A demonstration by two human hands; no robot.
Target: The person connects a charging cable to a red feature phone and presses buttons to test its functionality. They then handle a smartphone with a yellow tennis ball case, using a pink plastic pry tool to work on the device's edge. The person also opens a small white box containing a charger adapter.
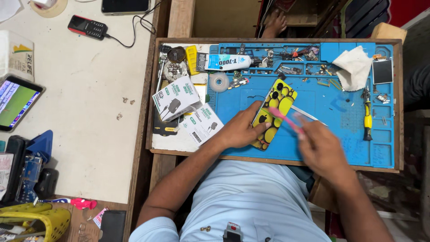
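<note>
- We see a phone in a yellow-and-black patterned case (275,112) lying back-up and slanted on the blue work mat (349,130), near the mat's front middle.
- Our left hand (239,130) lies on the phone's lower left edge, fingers (260,127) stretched flat and close together, pressing it down rather than pinching it.
- Our right hand (320,148) holds a pink brush-like tool (284,118) whose tip rests over the case; the hand is blurred, so we cannot tell just how its fingers close around the handle.
- A thin metal strip (309,115) sticks out from under the phone toward the right, just beside the pink tool.
- Left of the left hand, two white printed charger cards (177,101) overlap the mat's edge, close to the wrist.
- Behind the phone lie a roll of clear tape (219,82) and a white glue tube (228,62); small parts and tools fill the mat's rear compartments.
- A crumpled white cloth (354,67) sits at the rear right, and a yellow-handled screwdriver (367,116) lies well apart to the right.
- The mat sits in a wooden tray (273,160); on the white counter (89,112) to the left are a black keypad phone (87,27) on a cable and a lit tablet (15,103).
</note>
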